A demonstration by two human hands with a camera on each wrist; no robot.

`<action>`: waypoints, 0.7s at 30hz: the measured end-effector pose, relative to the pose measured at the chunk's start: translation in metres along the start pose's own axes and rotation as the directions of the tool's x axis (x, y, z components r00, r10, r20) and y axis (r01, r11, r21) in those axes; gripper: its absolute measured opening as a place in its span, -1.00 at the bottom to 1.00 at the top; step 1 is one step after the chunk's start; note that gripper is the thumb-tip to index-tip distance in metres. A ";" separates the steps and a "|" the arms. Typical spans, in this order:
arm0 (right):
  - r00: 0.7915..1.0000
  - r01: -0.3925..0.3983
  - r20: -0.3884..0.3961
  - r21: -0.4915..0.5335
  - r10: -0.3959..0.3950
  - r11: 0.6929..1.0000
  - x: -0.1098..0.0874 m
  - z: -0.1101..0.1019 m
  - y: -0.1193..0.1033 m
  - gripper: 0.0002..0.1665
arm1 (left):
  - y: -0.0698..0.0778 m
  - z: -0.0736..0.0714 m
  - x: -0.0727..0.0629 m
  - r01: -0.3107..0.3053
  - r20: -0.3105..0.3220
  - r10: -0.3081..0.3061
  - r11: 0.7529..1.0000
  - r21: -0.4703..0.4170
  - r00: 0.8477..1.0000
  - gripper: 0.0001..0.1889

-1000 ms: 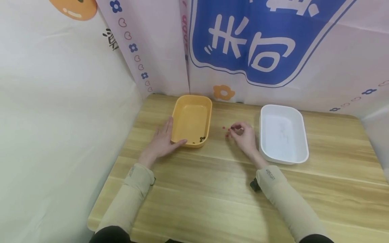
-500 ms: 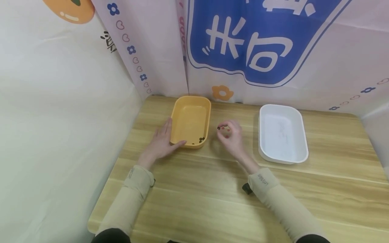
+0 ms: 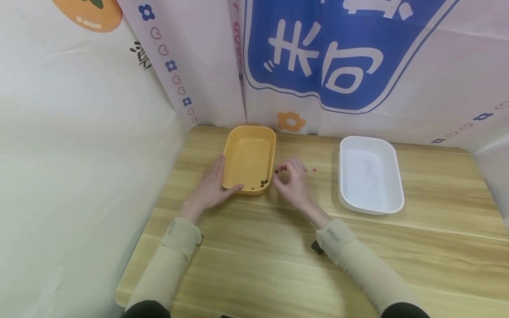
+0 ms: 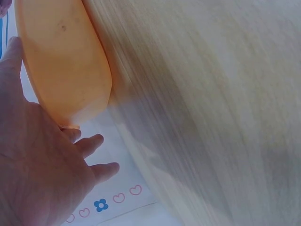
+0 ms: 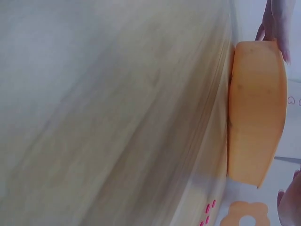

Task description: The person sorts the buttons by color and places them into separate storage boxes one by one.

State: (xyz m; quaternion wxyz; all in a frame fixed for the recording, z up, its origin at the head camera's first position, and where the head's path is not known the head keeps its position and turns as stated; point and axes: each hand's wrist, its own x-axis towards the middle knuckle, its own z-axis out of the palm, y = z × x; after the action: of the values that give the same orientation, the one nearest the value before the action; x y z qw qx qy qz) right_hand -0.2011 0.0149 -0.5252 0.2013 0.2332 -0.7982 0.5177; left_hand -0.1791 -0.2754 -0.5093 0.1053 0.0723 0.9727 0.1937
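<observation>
So the right hand [image 3: 293,183] has thumb and fingertips pinching a tiny round dark bead [image 3: 276,172], held just beside the right wall of a yellow-orange rectangular tray with rounded corners [image 3: 250,157]. The left hand [image 3: 208,187] is spread against that tray, fingers along its left side and thumb over the near rim. A few more little dark beads [image 3: 263,182] sit inside, mostly in the near right corner. Some small red pieces [image 3: 314,170] lie on the wood-grain counter [image 3: 254,251] around the far side of the right hand, and farther right there's a white rectangular tray [image 3: 371,176].
</observation>
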 end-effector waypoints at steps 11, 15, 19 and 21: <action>0.999 -0.032 0.011 0.029 0.031 0.999 0.003 0.016 -0.004 -0.79 | 0.002 0.000 -0.002 -0.006 -0.009 0.006 1.000 0.007 1.000 0.34; 0.997 -0.068 0.044 0.050 0.065 0.996 0.003 0.021 -0.005 -0.77 | 0.002 0.001 -0.003 -0.007 -0.011 0.007 1.000 0.011 1.000 0.34; 0.991 -0.110 0.077 0.056 0.106 0.992 0.006 0.024 -0.004 -0.71 | 0.003 0.000 -0.002 -0.005 -0.014 0.005 1.000 0.013 1.000 0.34; 0.988 -0.139 0.082 0.058 0.134 0.989 0.006 0.023 -0.003 -0.66 | 0.003 0.000 -0.002 -0.005 -0.015 0.005 1.000 0.015 1.000 0.33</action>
State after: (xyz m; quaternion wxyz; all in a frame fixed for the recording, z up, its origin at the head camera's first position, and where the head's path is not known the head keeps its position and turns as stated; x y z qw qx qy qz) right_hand -0.2064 -0.0084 -0.5287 0.1266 0.2045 -0.8026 0.5458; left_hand -0.1766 -0.2729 -0.5072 0.0969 0.0742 0.9747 0.1874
